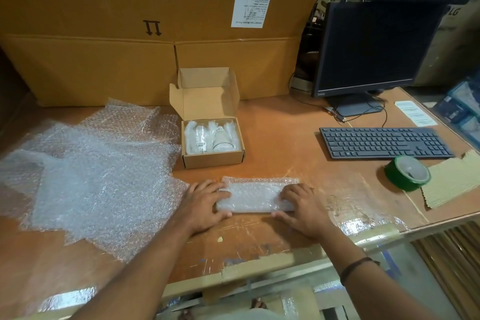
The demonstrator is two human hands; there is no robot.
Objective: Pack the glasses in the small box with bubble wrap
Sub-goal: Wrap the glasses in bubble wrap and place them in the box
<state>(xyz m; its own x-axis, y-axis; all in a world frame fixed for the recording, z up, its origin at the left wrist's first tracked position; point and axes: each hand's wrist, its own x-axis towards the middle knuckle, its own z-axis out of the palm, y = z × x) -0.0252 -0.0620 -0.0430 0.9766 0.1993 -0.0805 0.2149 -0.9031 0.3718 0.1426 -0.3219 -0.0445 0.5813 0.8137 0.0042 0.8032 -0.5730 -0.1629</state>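
A small open cardboard box (213, 160) stands mid-table with its lid up. Inside lie two clear glasses (210, 136) on bubble wrap. In front of me a folded strip of bubble wrap (255, 196) lies flat on the table. My left hand (205, 202) holds its left end, thumb at the near edge and fingers over the top. My right hand (301, 206) holds the right end the same way. Whether anything is rolled inside the strip I cannot tell.
Loose bubble wrap sheets (91, 169) cover the table's left side. A large cardboard carton (130, 34) walls off the back. At right stand a monitor (374, 47), a keyboard (384, 141), a green tape roll (406, 173) and a cardboard scrap (452, 184).
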